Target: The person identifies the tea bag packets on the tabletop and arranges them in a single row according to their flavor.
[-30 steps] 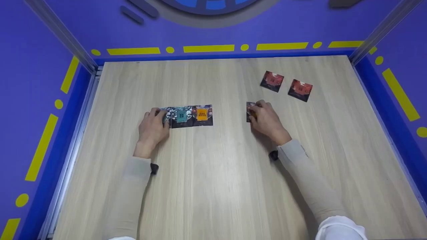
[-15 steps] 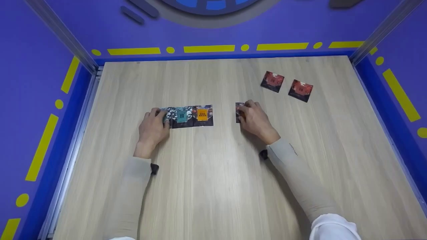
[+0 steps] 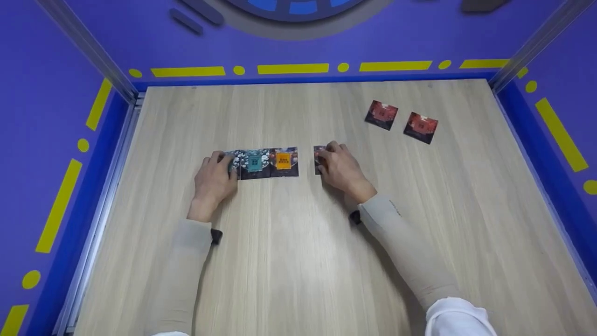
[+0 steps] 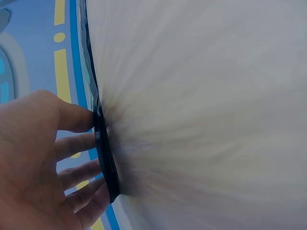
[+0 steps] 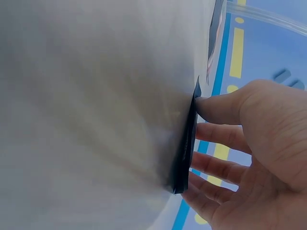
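My left hand is at the left end of a row of flat square sachets, its thumb and fingers bent over the end sachet, which it partly hides. Beside that lie a teal-labelled sachet and an orange-labelled sachet, edge to edge. Right of the row, across a small gap, my right hand holds another dark sachet flat on the table between thumb and fingers, covering most of it. Both wrist views show thumb and fingertips against a dark sachet and a dark sachet, seen edge-on.
Two red-labelled sachets, a nearer-centre one and one farther right, lie tilted at the back right of the wooden table. Blue-purple panels with yellow marks stand along the back and sides.
My right hand has slid left across the table with its sachet, narrowing the gap to the row. The left hand and the row have stayed in place.
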The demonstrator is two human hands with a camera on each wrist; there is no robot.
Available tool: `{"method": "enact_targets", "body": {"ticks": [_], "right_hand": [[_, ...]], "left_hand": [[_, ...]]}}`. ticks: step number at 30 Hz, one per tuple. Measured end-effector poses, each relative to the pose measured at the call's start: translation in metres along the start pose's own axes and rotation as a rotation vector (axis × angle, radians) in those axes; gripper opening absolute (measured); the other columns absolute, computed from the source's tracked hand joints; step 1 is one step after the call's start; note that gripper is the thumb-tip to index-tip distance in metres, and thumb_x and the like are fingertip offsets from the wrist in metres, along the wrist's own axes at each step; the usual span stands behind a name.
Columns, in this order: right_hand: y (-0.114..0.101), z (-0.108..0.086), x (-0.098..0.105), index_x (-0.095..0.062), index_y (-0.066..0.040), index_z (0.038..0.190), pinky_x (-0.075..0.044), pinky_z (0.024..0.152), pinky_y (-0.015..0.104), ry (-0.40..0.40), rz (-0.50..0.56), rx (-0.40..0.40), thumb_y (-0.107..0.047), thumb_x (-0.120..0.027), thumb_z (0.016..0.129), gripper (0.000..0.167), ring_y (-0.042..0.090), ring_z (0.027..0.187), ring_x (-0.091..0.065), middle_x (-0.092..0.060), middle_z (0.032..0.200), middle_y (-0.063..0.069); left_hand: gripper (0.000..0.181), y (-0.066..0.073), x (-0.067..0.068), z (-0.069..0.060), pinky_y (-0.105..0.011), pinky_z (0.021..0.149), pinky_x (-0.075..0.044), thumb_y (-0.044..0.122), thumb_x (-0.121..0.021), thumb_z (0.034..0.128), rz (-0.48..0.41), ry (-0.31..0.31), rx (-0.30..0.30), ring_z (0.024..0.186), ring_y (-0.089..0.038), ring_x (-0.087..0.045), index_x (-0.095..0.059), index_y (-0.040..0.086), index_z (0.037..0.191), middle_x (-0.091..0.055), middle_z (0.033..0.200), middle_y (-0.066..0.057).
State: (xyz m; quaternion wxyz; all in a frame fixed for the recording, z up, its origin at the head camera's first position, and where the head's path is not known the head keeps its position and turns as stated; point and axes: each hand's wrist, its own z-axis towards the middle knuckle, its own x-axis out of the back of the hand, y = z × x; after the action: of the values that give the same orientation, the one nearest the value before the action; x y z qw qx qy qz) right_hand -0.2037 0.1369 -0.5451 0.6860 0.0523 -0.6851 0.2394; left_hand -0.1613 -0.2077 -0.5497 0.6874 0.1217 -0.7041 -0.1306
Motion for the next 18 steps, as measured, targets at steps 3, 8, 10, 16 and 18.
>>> {"method": "enact_targets", "body": {"ticks": [3, 8, 10, 16, 18], "right_hand": [[-0.006, 0.002, -0.001, -0.072, -0.002, 0.133, -0.056, 0.104, 0.048, -0.014, -0.011, -0.013, -0.021, -0.069, 0.103, 0.035, 0.04, 0.119, -0.063, -0.063, 0.136, 0.021], [-0.017, 0.005, -0.003, -0.07, -0.004, 0.136, -0.055, 0.106, 0.045, -0.044, -0.02, -0.026, -0.024, -0.069, 0.104, 0.038, 0.038, 0.122, -0.062, -0.062, 0.138, 0.018], [-0.02, 0.007, -0.004, -0.07, -0.004, 0.137, -0.054, 0.107, 0.045, -0.05, -0.017, -0.022, -0.024, -0.069, 0.104, 0.038, 0.038, 0.122, -0.062, -0.061, 0.138, 0.018], [-0.029, 0.013, -0.005, -0.07, -0.007, 0.139, -0.055, 0.106, 0.044, -0.067, 0.011, -0.021, -0.024, -0.071, 0.103, 0.039, 0.037, 0.122, -0.061, -0.061, 0.14, 0.017], [-0.031, 0.014, -0.006, -0.071, -0.008, 0.139, -0.055, 0.106, 0.043, -0.07, 0.019, -0.026, -0.023, -0.072, 0.102, 0.04, 0.037, 0.122, -0.061, -0.061, 0.14, 0.017]], "left_hand": [[0.05, 0.0, 0.0, 0.0, -0.056, 0.106, -0.052, 0.024, -0.056, 0.1066, -0.005, 0.008, -0.007, 0.133, -0.043, -0.054, -0.057, 0.004, 0.152, -0.049, 0.156, -0.023], [0.05, 0.0, -0.001, 0.0, -0.056, 0.107, -0.052, 0.024, -0.057, 0.1063, -0.008, 0.018, -0.012, 0.133, -0.044, -0.054, -0.057, 0.004, 0.152, -0.049, 0.156, -0.024], [0.05, 0.0, -0.001, -0.001, -0.057, 0.107, -0.052, 0.023, -0.057, 0.1062, -0.004, 0.02, -0.014, 0.133, -0.044, -0.054, -0.057, 0.003, 0.152, -0.049, 0.156, -0.024], [0.049, 0.0, -0.001, -0.001, -0.056, 0.108, -0.052, 0.023, -0.055, 0.1067, 0.015, 0.008, -0.004, 0.135, -0.043, -0.054, -0.057, 0.004, 0.151, -0.049, 0.156, -0.023], [0.049, 0.001, -0.001, -0.001, -0.057, 0.108, -0.052, 0.024, -0.054, 0.107, 0.014, 0.002, -0.004, 0.136, -0.043, -0.053, -0.057, 0.004, 0.152, -0.048, 0.156, -0.023]]}}
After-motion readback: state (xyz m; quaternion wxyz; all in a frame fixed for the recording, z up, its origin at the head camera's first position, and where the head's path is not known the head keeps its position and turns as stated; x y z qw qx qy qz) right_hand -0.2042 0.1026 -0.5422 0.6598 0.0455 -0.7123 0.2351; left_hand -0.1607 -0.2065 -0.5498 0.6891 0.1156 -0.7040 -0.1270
